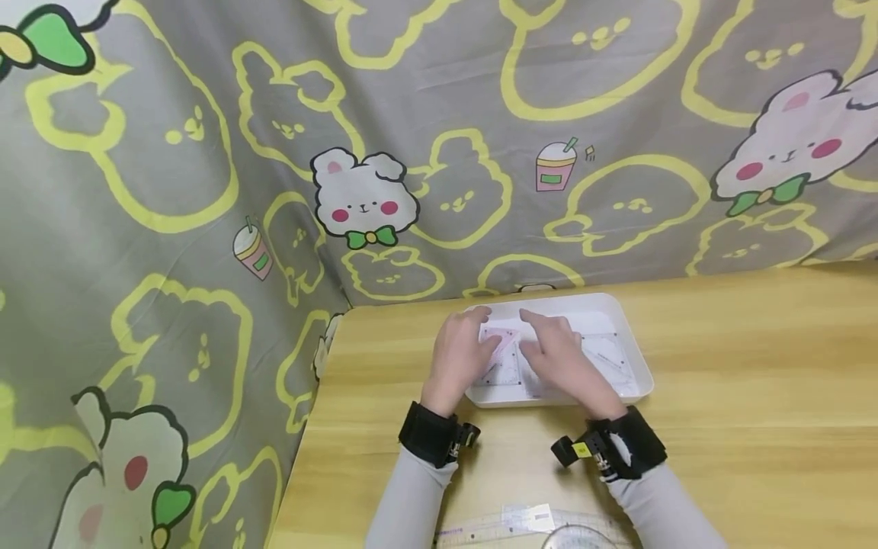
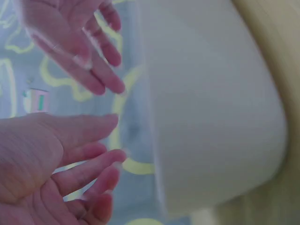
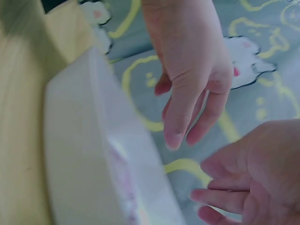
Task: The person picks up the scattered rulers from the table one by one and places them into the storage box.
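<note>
Hands, left (image 1: 461, 353) and right (image 1: 557, 355), hover loose-fingered, hiding clear rulers (image 1: 607, 358) in the white tray (image 1: 634, 358).

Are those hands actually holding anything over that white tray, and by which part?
Nothing is held: the left hand and right hand hover open over the white tray and its clear rulers.
</note>
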Available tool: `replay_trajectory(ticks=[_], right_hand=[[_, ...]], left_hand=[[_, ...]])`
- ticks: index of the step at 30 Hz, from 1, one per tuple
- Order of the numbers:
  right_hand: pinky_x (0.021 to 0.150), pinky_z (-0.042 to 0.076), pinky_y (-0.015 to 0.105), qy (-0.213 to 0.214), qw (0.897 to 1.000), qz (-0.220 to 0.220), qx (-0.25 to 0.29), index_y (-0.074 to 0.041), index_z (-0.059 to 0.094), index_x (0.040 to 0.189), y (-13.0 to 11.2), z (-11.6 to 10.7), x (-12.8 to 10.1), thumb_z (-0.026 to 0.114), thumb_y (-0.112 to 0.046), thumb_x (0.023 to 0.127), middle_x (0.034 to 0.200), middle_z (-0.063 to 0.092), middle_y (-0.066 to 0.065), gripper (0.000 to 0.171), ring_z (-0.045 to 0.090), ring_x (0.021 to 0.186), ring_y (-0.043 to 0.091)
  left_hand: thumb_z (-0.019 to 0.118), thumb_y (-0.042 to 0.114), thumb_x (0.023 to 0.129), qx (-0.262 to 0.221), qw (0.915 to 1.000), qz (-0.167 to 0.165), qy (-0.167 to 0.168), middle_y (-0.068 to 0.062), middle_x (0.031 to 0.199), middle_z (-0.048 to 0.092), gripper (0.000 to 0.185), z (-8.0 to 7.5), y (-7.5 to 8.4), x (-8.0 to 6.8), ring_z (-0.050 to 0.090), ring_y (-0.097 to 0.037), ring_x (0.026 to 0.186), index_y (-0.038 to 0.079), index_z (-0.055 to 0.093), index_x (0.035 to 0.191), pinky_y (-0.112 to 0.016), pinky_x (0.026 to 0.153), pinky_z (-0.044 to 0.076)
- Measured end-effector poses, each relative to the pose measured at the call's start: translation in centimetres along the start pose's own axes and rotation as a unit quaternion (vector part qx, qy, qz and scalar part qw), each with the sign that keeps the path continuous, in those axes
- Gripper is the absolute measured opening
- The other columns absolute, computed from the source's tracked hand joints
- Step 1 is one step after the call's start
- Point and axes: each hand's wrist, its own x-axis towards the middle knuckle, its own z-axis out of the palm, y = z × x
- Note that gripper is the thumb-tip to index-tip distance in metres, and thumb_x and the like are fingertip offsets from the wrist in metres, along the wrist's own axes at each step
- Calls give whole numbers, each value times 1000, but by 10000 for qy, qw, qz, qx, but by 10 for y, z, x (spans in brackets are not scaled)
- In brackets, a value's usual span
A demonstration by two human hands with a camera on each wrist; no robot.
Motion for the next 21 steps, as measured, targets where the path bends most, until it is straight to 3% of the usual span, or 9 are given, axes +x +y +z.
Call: replay_trajectory(ticks=[4,9,14,18,21], right_hand=[[103,47,62,55,9980,-623,112,8,55,143,-18,-13,-8,65,-17,103,137,63,28,48,59,123,47],[88,57,55,-46,9951,-965,197,2,65,132,-28,-22,-38,73,-22,100,125,70,19,41,68,107,35],[88,58,51,-484,9942,-955,25,-1,68,126,-16,-24,-77,77,-18,95,119,73,13,37,69,104,29],[86,59,43,-918,9899,-1073,-121,-4,69,123,1,-21,-108,78,-21,93,112,73,5,35,69,100,22],[84,58,38,-1138,9855,-1241,-194,-7,70,122,11,-19,-127,79,-24,94,110,72,-1,34,67,97,16]], left_hand=[[81,23,94,-149,9987,476,-98,-7,122,75,43,-23,16,-10,69,-25,112,7,69,132,-38,96,55],[80,27,95,-494,9945,684,-616,-4,118,74,41,-47,33,-45,69,-21,108,11,67,131,-35,93,56],[82,33,92,-380,9846,702,-1558,-2,109,73,43,-51,28,-90,67,-16,97,10,68,125,-28,84,55],[88,39,83,-104,9692,720,-2351,5,100,66,44,-50,19,-134,58,-6,87,13,71,114,-23,78,51],[93,46,75,183,9607,744,-2667,11,93,56,48,-46,17,-161,49,-3,83,17,70,107,-20,73,46]])
